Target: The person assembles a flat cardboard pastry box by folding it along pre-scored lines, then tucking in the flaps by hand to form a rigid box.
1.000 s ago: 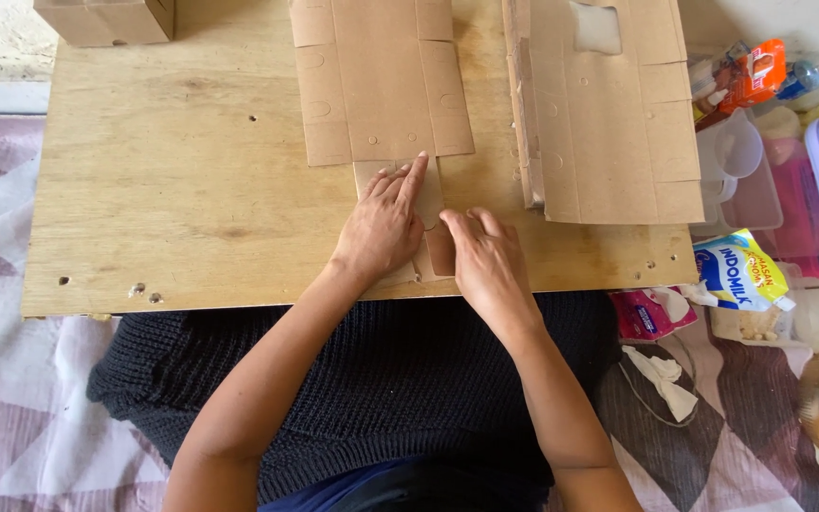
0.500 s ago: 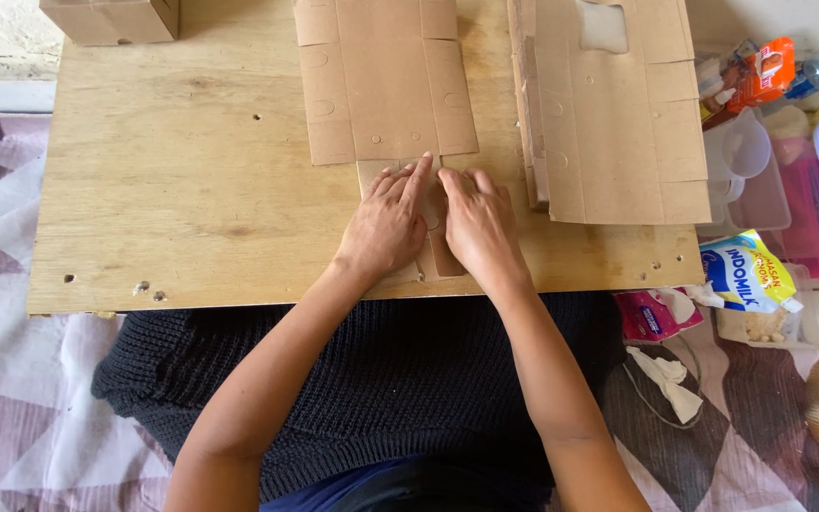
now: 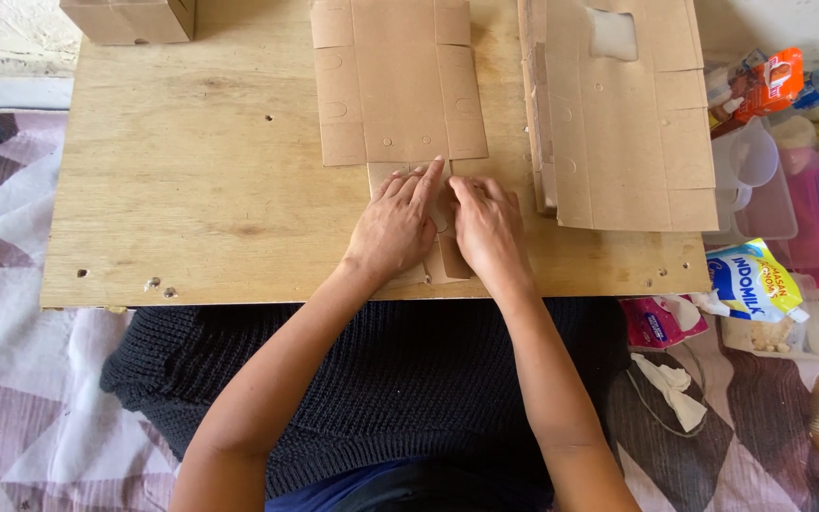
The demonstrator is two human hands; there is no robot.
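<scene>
A flat die-cut cardboard box blank [image 3: 395, 81] lies on the plywood board [image 3: 191, 190], its near flap reaching toward me. My left hand [image 3: 396, 228] lies flat on that near flap, fingers pointing away. My right hand [image 3: 487, 228] presses beside it on the same flap, where a small fold of cardboard [image 3: 449, 256] shows between the two hands. Neither hand grips anything; both press down with fingers extended.
A stack of flat cardboard blanks [image 3: 618, 114] lies at the board's right. A folded cardboard box [image 3: 130, 19] stands at the far left corner. Plastic containers [image 3: 760, 180], packets [image 3: 755, 280] and bottles crowd the floor on the right. A patterned quilt [image 3: 11, 379] covers the floor.
My right hand has slid forward and left along the flap until it lies next to my left hand. The left hand has barely moved.
</scene>
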